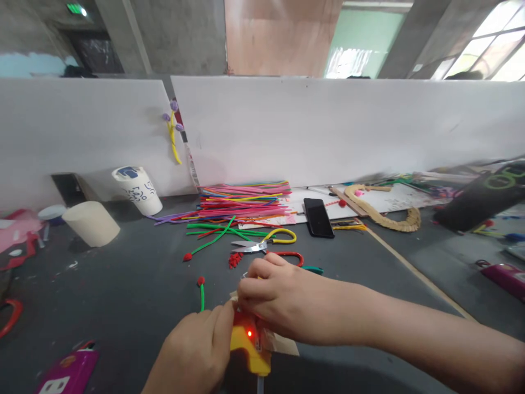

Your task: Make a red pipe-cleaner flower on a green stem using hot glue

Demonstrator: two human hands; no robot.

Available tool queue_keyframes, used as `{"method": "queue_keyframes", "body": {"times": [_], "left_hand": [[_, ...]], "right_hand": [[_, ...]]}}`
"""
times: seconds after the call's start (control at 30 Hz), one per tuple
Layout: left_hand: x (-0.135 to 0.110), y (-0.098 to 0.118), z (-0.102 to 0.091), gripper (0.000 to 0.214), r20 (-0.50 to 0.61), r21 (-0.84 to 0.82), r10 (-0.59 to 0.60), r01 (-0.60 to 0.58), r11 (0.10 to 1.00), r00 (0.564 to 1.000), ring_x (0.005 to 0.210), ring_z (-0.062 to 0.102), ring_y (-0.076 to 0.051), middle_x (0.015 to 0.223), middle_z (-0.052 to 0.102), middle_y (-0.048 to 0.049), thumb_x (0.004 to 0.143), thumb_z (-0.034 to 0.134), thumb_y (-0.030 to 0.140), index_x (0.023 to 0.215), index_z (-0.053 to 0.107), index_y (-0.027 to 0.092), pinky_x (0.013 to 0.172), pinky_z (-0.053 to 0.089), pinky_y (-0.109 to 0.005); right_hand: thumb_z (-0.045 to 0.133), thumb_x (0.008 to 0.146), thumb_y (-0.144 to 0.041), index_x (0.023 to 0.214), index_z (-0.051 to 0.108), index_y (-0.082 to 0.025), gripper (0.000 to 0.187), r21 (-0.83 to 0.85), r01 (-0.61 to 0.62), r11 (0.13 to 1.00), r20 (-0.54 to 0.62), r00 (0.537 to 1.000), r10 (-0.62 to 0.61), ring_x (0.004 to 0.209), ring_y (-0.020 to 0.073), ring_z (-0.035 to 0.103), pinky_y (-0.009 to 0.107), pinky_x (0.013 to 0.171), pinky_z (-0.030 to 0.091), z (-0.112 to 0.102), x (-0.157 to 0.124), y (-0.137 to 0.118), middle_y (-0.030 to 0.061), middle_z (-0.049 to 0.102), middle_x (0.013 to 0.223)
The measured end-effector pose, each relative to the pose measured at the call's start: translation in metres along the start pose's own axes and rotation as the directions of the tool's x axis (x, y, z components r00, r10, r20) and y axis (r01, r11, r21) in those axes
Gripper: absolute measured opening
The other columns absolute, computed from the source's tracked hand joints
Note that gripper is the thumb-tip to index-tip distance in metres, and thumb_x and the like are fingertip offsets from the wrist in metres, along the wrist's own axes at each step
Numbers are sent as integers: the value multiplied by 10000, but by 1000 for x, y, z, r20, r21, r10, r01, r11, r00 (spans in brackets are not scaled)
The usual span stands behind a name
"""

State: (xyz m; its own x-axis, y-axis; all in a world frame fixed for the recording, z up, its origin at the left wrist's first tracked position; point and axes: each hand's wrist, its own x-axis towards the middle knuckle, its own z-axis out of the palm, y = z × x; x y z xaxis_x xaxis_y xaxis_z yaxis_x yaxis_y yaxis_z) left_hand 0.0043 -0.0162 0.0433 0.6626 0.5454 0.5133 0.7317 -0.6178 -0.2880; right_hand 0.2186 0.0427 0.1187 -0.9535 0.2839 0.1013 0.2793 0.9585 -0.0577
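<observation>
A yellow glue gun (259,362) with a lit red light lies low in the middle, and a pale glue stick (261,385) pokes out of its rear. My left hand (197,347) is closed at the gun's left side, its fingers mostly hidden. Over the gun's front end, my right hand (273,295) bends its fingers in a pinch; what they hold is hidden. A tan piece (283,343) shows under my right hand. Just beyond are scissors (256,247) with yellow and red handles, small red bits (235,260), and a red-tipped green pipe cleaner (202,293).
A pile of coloured pipe cleaners (246,202) lies against the white partition (320,131). A black phone (318,218) is right of it. At left stand a paper cup (139,191) and a cream roll (92,224). Purple packs (71,372) and a dark bottle (471,200) lie toward the sides.
</observation>
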Motion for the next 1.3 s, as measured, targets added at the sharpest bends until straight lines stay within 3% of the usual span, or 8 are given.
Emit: {"method": "queue_keyframes", "body": {"times": [0.13,0.27,0.43,0.63,0.77,0.93,1.07,1.3], "left_hand": [[-1,1,-3,252,-11,31,19,-19,999,1000,496,640,-173,685,694,-51,899,366,78,1085,537,62,474,470,-290],[2,6,-3,235,-8,39,69,-69,997,998,436,593,-164,592,625,-6,860,379,20,1012,550,75,438,440,-295],[0,4,-3,327,149,14,25,-28,1000,989,493,630,-175,655,656,-16,788,380,-29,1051,537,86,458,477,-293],[7,-1,-18,347,168,146,47,-72,987,985,531,633,-191,724,680,-53,813,382,-18,1115,533,62,477,475,-314],[19,8,-25,307,160,167,43,-70,983,986,479,583,-169,636,634,-1,836,345,-15,1038,542,104,470,426,-307],[22,16,-25,258,135,193,106,-131,972,985,446,555,-170,584,609,22,860,336,-3,1020,509,101,461,399,-320],[22,15,-25,241,190,150,123,-152,977,974,431,539,-174,564,582,39,870,332,22,899,512,178,438,377,-325],[23,9,-27,281,175,87,152,-169,982,973,450,555,-173,603,598,27,893,311,39,934,568,145,438,391,-325]], "right_hand": [[505,972,-203,912,638,-163,151,105,-88,991,-43,995,93,877,186,406,327,805,312,8,-2,0,29,582,957],[473,982,-219,786,606,-157,245,-33,-102,994,-87,991,99,822,190,397,353,734,299,26,0,-3,38,575,904],[449,962,-177,850,622,-131,211,-87,-66,994,-187,981,48,793,206,435,351,675,347,36,-7,-10,78,569,873],[463,953,-111,965,574,-182,132,419,-274,866,-541,690,481,857,156,527,256,741,447,12,-31,-11,41,566,902],[483,960,-137,1002,621,-146,144,162,-199,967,-523,813,255,781,167,481,288,709,424,15,-20,-13,51,593,893],[524,926,-201,747,623,-169,207,-190,-97,977,-157,985,68,767,192,408,358,679,323,18,-3,-14,33,560,834],[608,869,-240,703,594,-172,180,-122,32,992,34,999,-28,790,186,395,371,745,302,2,-2,-11,18,515,838],[557,932,-170,759,607,-161,181,-105,54,993,123,992,-41,835,197,396,360,719,292,-16,-7,-5,27,528,899]]}}
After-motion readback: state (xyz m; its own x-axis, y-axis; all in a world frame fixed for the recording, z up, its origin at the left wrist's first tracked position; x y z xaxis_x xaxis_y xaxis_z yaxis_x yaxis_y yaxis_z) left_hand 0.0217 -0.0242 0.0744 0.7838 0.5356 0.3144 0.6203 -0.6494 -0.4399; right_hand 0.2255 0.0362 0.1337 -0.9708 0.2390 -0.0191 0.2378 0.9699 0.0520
